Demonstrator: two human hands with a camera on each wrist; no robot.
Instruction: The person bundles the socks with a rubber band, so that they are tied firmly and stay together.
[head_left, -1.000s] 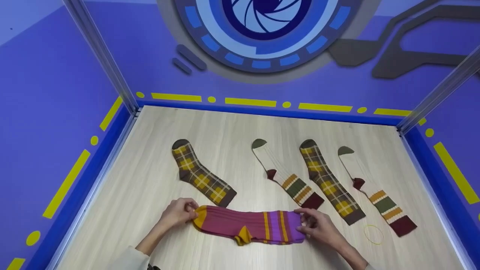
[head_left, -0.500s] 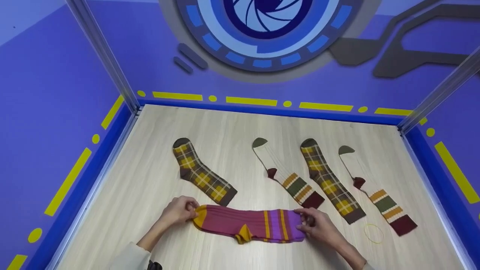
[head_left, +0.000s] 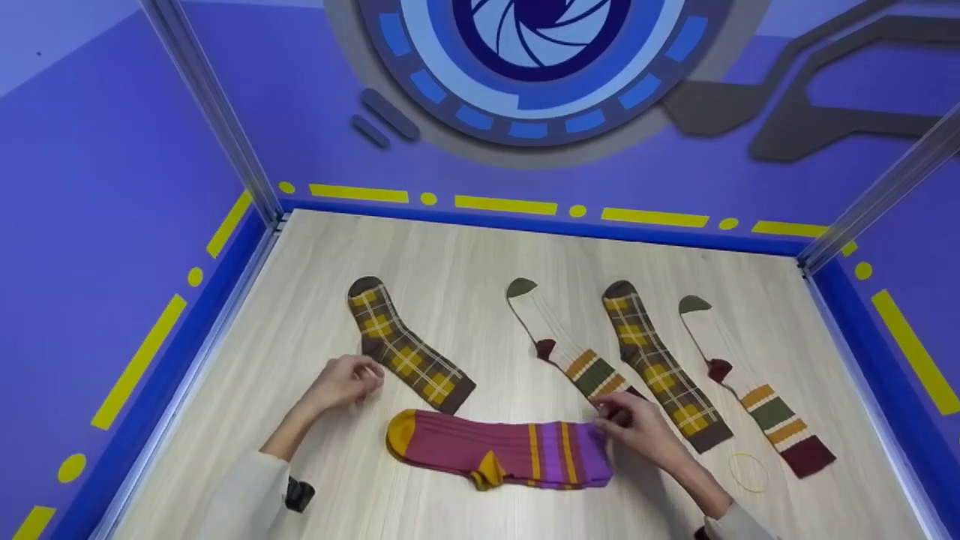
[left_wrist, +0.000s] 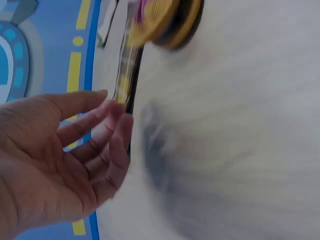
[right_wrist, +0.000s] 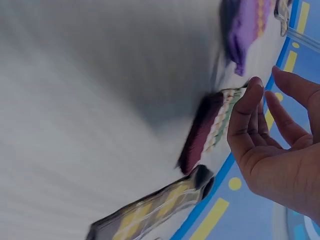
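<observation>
A maroon sock (head_left: 465,442) with mustard toe and heel and a purple striped cuff lies flat near the table's front. In the left wrist view its mustard toe (left_wrist: 155,22) shows a second mustard layer beneath. My left hand (head_left: 346,382) hovers up and left of that toe, beside a plaid sock (head_left: 409,352), its fingers loosely bent around nothing. My right hand (head_left: 637,427) is over the end of the purple cuff (head_left: 589,454). The right wrist view shows the right fingers (right_wrist: 242,120) relaxed and apart from the purple cuff, with nothing between them.
Behind and right of the maroon sock lie a cream striped sock (head_left: 592,371), another plaid sock (head_left: 660,367) and a second cream striped sock (head_left: 772,409). A thin yellow rubber band (head_left: 748,472) rests at the right. Blue panels (head_left: 450,165) wall the table in.
My left hand has let go of the maroon sock's toe and moved up and left. My right hand has released the purple cuff and lifted slightly. The socks stay put.
</observation>
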